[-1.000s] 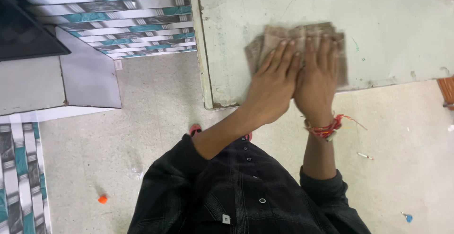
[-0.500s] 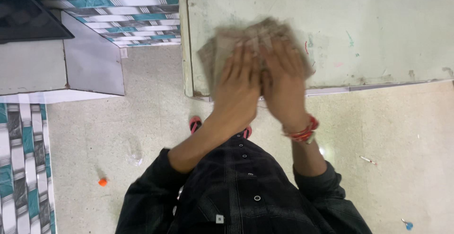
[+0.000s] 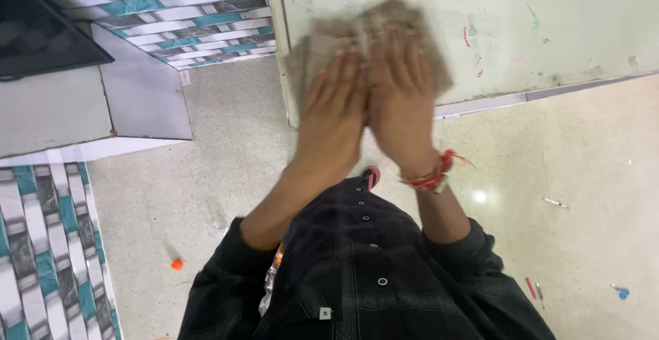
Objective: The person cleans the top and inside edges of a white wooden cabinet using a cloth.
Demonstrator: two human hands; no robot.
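While both hands press flat side by side, a brown cloth [image 3: 374, 27] lies bunched under them on the near left corner of a pale green table [image 3: 583, 24]. Cloth: soft, crumpled, edges blurred; exact weave cannot be told. Table top: painted, worn, scuffed, with small red and green marks and a chipped rim along its near edge. Left hand [image 3: 333, 113]: palm down, fingers straight and spread slightly, fingertips on the cloth; not curled around anything. Right hand [image 3: 401, 103]: same posture, fingers extended and laid on the cloth, touching the left hand along the thumb side; a red thread band [image 3: 432, 175] circles the wrist. Neither hand pinches or grasps the fabric; both lie open upon it. Sleeves: dark checked shirt [image 3: 357, 271] with round metal snaps. Floor [image 3: 583, 161]: speckled light stone, glossy. Small orange cap [image 3: 177, 264] on the floor at left, well apart from the table. Striped teal, grey and white tiles [image 3: 171, 10] run beyond the table's left edge.
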